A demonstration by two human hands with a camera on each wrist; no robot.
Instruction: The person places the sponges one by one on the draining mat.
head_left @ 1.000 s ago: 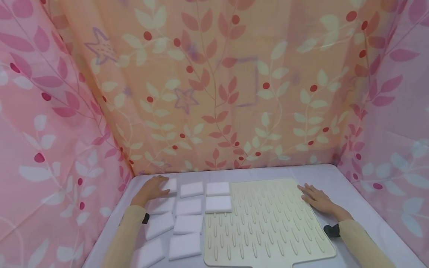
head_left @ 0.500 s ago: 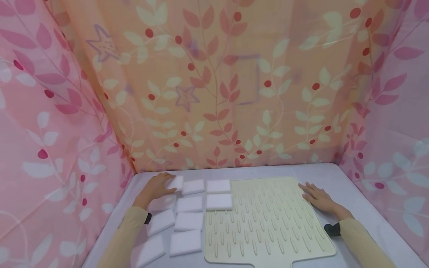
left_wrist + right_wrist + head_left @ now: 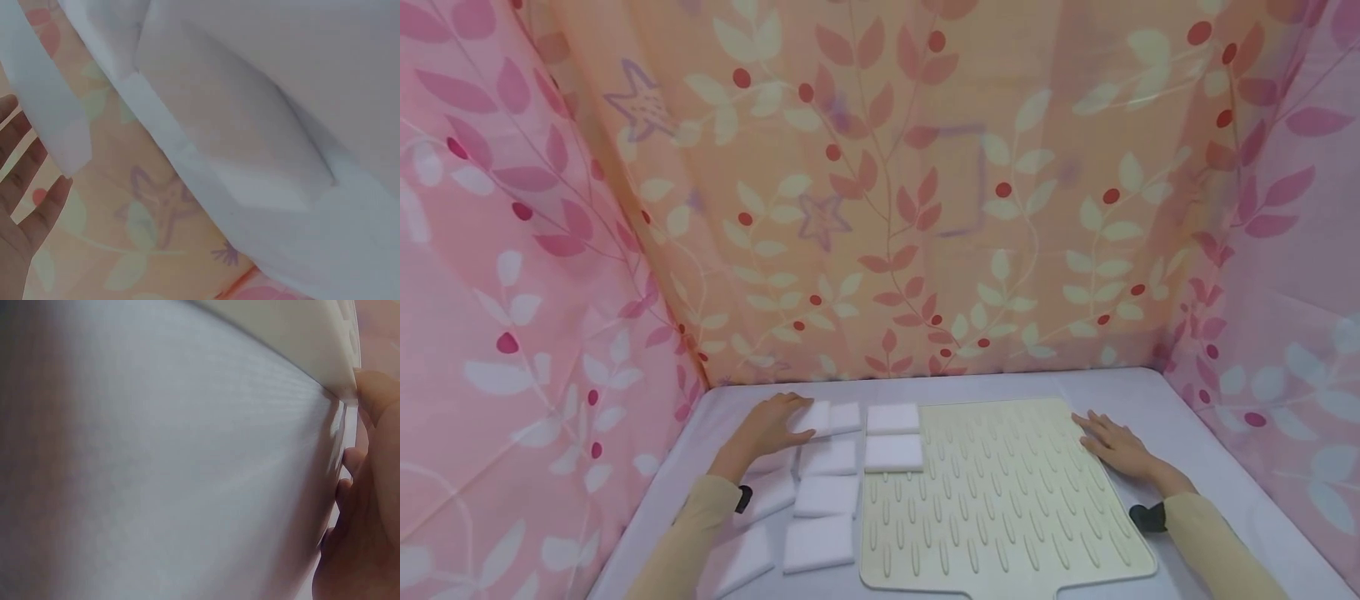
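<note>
At the back left of the table, my left hand (image 3: 772,423) pinches a white sponge block (image 3: 814,418) between thumb and fingertips. That block overlaps another white block (image 3: 846,417) in the head view. The left wrist view shows the held block (image 3: 53,106) tilted, with the thumb at its lower corner. My right hand (image 3: 1120,450) rests beside the right edge of a cream ribbed mat (image 3: 985,500), fingers extended. In the right wrist view, the thumb (image 3: 375,394) touches the mat's edge (image 3: 312,356).
Two white blocks (image 3: 893,452) lie on the mat's back left corner. Several more, such as a front block (image 3: 818,543), lie in loose columns left of the mat. A tab (image 3: 1011,593) extends from the mat's front. Patterned curtains (image 3: 880,208) enclose the white table (image 3: 985,387).
My left hand has moved right with the sponge block, from the far left column to overlapping the neighbouring block. My right hand has stayed by the mat's edge.
</note>
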